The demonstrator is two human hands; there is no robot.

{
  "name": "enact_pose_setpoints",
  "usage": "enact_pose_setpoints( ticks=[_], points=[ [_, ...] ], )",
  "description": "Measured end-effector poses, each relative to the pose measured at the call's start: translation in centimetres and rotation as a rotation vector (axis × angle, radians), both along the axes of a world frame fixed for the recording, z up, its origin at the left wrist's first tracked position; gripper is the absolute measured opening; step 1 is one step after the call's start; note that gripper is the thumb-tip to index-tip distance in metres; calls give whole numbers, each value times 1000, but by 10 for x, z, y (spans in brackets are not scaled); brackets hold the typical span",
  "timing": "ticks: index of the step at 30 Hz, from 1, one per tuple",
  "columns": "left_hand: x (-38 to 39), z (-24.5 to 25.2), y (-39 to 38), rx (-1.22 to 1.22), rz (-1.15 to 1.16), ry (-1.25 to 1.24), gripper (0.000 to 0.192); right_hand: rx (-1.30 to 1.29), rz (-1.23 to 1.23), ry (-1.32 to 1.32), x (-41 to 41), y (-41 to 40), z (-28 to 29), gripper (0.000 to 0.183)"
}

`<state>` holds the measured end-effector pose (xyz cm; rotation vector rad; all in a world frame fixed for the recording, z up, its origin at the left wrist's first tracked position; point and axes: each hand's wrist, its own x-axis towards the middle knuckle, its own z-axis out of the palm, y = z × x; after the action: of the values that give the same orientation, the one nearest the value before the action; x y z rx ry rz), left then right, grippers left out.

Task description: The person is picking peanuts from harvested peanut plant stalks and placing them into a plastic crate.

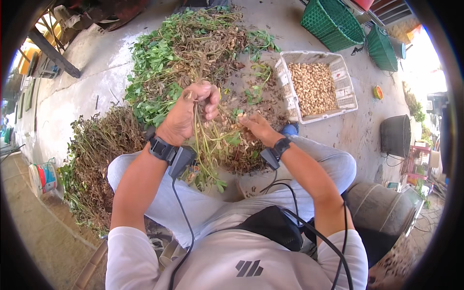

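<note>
My left hand (197,108) is closed around a bunch of peanut plant stems (201,137), whose green leaves hang down between my knees. Beside it, my right hand (261,127) has its thumb and fingertips together on a pale peanut pod (240,115). More pods lie close under those fingers, partly hidden. Ahead of my hands spreads a heap of uprooted peanut plants (156,61), green leaves to the left and brown roots to the right. A white plastic crate (346,81) holding many loose peanuts (312,88) stands on the right.
A pile of drier plants (105,145) lies by my left knee, with a plastic bucket (43,177) beyond. At the far right are a green woven basket (331,27), another green basket (382,49), a black bucket (395,136) and a small orange-red object (378,92).
</note>
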<state>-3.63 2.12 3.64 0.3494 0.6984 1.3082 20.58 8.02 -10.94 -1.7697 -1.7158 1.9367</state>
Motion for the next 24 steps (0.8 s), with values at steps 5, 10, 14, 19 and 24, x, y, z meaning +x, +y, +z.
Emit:
enact_pose_setpoints(
  ticks=[5,10,14,19,24],
  points=[
    [-17,-9,-2,-65,-104,377,24,-33,11,100,-9,-6,8,29],
    [-2,-22,1,153,-276,909,20,-92,11,291,-2,15,99,20],
    [16,-18,-5,429,-351,1071,31,-34,141,396,2,22,148,16],
    [29,-8,-4,321,-616,902,34,-100,42,433,2,21,165,15],
    [38,-33,-12,195,-497,880,30,-155,-98,425,-3,20,148,18]
  ],
)
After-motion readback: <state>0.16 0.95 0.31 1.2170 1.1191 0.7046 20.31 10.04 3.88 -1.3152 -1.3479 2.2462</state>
